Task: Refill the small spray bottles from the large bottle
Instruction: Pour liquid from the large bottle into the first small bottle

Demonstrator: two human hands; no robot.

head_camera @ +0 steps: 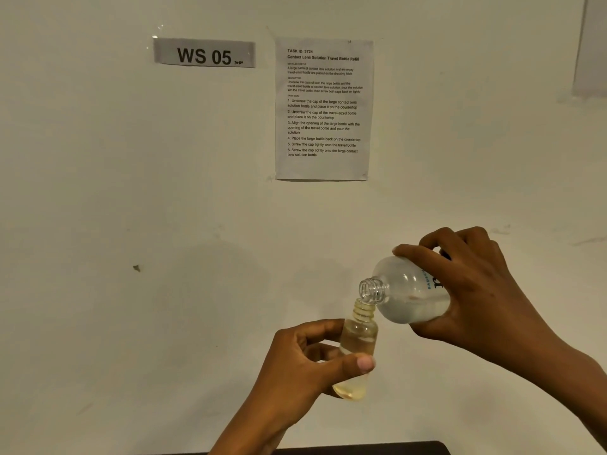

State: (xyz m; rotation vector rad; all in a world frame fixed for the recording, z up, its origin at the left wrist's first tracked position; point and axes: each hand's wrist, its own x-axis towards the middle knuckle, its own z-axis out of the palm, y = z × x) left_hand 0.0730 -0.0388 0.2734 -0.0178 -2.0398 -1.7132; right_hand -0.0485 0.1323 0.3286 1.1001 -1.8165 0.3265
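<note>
My right hand [473,290] grips the large frosted white bottle [407,290], tipped sideways with its open threaded neck pointing down-left. The neck touches the mouth of a small clear bottle [358,339] with no cap on it. My left hand [305,362] holds that small bottle between thumb and fingers, slightly tilted, in front of the wall. Yellowish liquid shows at the small bottle's bottom. The large bottle's lower part holds white liquid. No caps are in view.
A pale wall fills the view, with a "WS 05" label [203,55] and a printed instruction sheet [323,110] taped to it. A dark table edge [361,449] shows at the bottom of the frame.
</note>
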